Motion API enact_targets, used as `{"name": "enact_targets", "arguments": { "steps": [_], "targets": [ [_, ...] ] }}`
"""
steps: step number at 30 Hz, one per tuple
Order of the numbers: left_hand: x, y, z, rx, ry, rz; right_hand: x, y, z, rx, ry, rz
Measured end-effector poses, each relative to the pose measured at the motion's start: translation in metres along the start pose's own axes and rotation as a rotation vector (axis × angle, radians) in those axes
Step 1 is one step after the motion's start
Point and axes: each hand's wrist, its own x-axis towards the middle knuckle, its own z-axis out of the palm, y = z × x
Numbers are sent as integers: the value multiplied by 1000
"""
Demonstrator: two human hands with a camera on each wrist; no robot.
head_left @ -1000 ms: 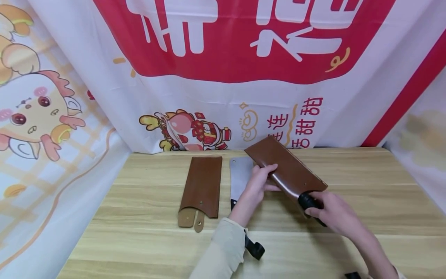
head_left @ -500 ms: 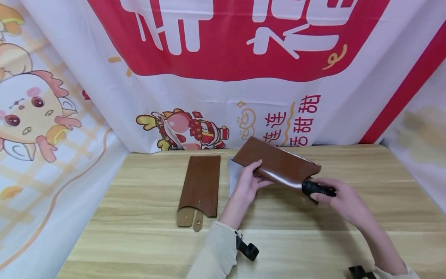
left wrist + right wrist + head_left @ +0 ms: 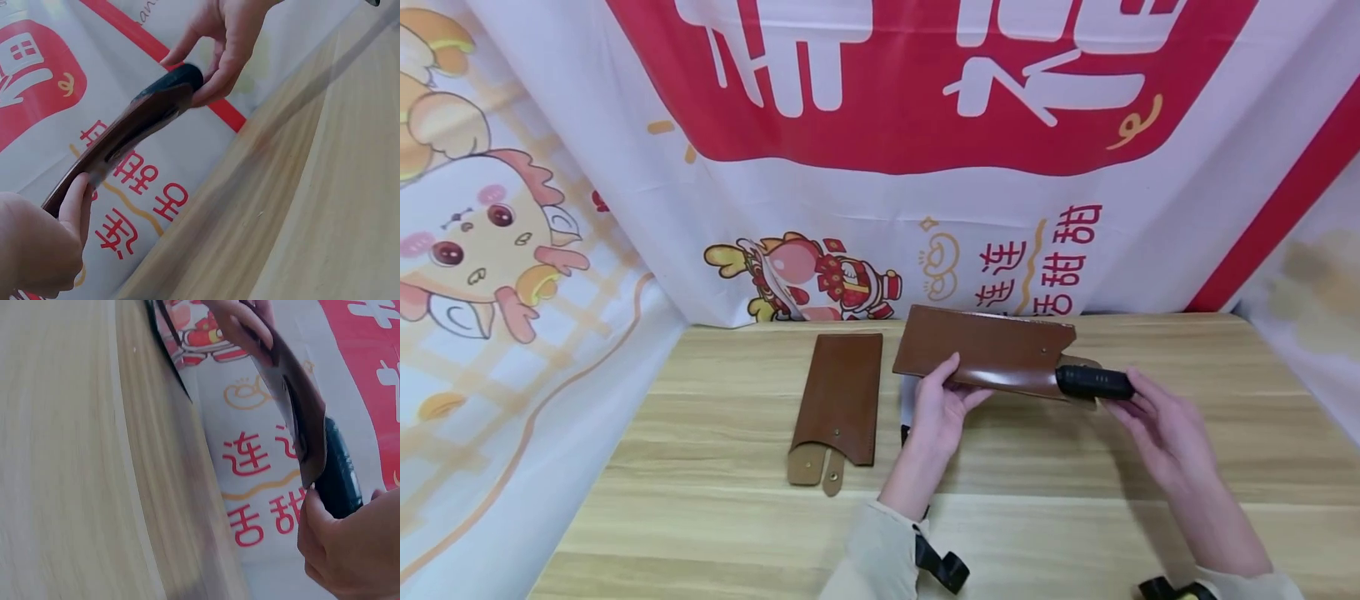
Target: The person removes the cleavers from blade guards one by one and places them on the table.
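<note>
A brown leather knife sheath (image 3: 985, 346) is held level above the table by my left hand (image 3: 938, 408), thumb on its face and fingers beneath. The black handle (image 3: 1093, 382) of a knife sticks out of its right end; the blade is hidden inside. At the handle's end is my right hand (image 3: 1168, 429), its fingers spread around the tip. In the right wrist view, a fingertip touches the sheath's flap edge beside the dark handle (image 3: 340, 469). A second cleaver lies mostly covered by the held sheath and left hand, a strip of its blade (image 3: 907, 400) showing.
Left of the hands, another brown sheath (image 3: 838, 392) lies flat on the wooden table (image 3: 700, 500), its tan flap and strap toward me. A printed white and red cloth (image 3: 880, 192) hangs along the table's back edge, with more cloth on both sides.
The held sheath has turned from a steep slant to nearly level, its handle end swinging up. My right hand has loosened from its grip round the handle and shifted to the handle's tip.
</note>
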Motion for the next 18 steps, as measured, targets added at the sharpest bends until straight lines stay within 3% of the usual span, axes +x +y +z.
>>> {"name": "enact_targets", "arguments": {
  "steps": [2,5,12,18],
  "targets": [
    [-2,-3,0,-6,10,22,1,2,-4,129,-8,53],
    [-4,-6,1,-22,37,41,6,5,-5,187,2,104],
    [-7,-11,0,-27,57,48,10,7,-4,114,25,122],
    [-10,-12,0,-15,48,45,10,3,-6,22,-39,87]
  ]
}}
